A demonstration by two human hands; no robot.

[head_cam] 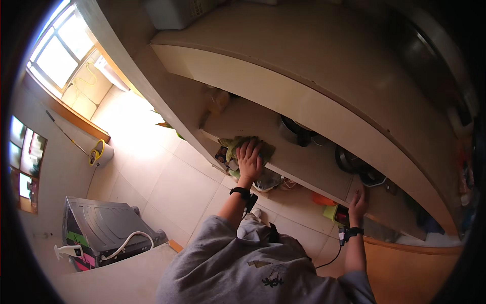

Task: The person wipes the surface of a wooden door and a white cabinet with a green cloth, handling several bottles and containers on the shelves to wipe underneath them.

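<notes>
My left hand [248, 161] lies on a crumpled green cloth [269, 151], its fingers bent over the fabric. The cloth rests at the front edge of a low, pale shelf board [322, 167] inside an open cabinet. Further right, my right hand [358, 205] touches the front edge of the same board and holds nothing. Dark pots or pans stand deeper on that board: one pot [298, 131] between my hands, and a pan [347, 159] nearer my right hand. Both wrists wear black straps with small devices.
Above the board runs a thick counter edge [265, 91]. Beneath it are a plastic bag [267, 181] and a yellow-green container [331, 212]. A mop bucket [102, 153] stands on the tiled floor [171, 186] at left, near a grey appliance [110, 224] with a white spray bottle [70, 250].
</notes>
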